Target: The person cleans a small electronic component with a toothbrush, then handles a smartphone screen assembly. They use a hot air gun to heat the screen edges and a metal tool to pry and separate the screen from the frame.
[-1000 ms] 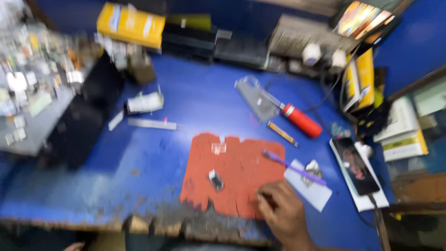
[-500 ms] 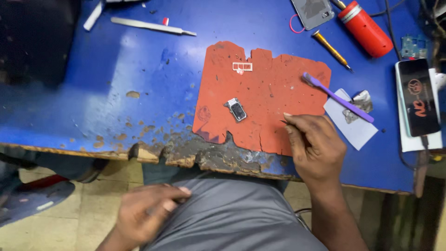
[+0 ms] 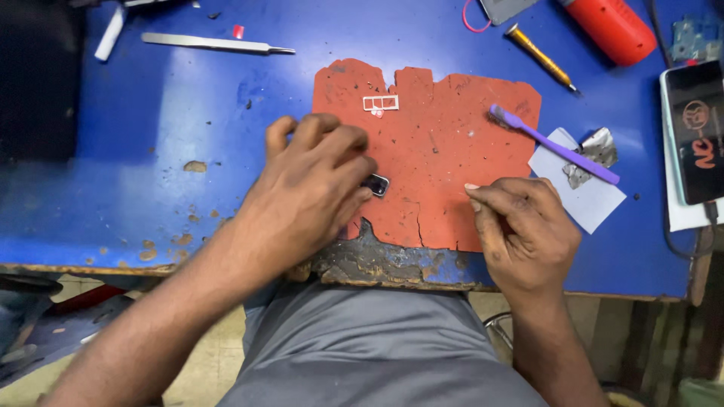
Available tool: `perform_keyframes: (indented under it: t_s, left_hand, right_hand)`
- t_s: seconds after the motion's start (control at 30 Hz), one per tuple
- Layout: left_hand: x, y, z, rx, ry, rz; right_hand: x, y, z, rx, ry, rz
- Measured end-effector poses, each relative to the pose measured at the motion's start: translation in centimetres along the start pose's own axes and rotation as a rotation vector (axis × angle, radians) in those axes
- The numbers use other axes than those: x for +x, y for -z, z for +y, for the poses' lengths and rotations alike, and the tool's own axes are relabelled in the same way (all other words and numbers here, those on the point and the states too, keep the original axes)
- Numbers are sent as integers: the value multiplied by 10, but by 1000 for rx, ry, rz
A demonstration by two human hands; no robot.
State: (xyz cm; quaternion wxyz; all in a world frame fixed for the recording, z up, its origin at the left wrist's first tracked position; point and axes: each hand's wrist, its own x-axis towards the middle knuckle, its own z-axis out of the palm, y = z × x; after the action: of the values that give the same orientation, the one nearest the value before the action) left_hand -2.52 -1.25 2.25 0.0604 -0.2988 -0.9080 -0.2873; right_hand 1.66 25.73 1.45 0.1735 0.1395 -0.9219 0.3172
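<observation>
Where the worn front edge of the blue table [image 3: 151,226] meets the person's grey lap, both bare hands rest on a red mat [image 3: 445,173]. Nearest, the right hand [image 3: 524,234] lies on the mat's lower right part, knuckles up, fingers curled together with one fingertip stretched toward the left; whether it pinches anything I cannot tell. Just left of it, the left hand [image 3: 313,188] comes in from the lower left, its fingers bunched and its fingertips pressed on a small dark part [image 3: 375,185] with a pale rim. That part lies flat on the mat near its lower middle, only its right end showing from under the fingers; its long axis seems to run roughly left to right, slightly slanted, with the exposed end pointing toward the right hand.

Farther up the mat sits a little white frame [image 3: 381,102] with window-like openings, its length running left to right. A purple brush [image 3: 554,145] lies slanted across the mat's right edge, bristles at the upper left, handle crossing a white card [image 3: 581,200] that carries a crumpled bit of foil [image 3: 592,154]. At the right a phone [image 3: 695,132] lies on paper. Along the far side are metal tweezers [image 3: 215,44], a yellow-handled screwdriver [image 3: 539,56] and a red tool handle [image 3: 607,29].
</observation>
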Motion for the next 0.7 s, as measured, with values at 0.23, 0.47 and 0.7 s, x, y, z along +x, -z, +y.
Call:
perform_keyframes:
  t_s: [0.23,0.47,0.7]
  left_hand:
    - [-18,-21,16,-54,217,115]
    - [-19,-25,7,-85,204,128]
    - [-17,-24,3,-118,206,102]
  right_hand:
    - [20,-2,-15,85,-165,-154]
    - [42,-33,-26,70,-8,-287]
    - [48,-46,-22,72,30,-303]
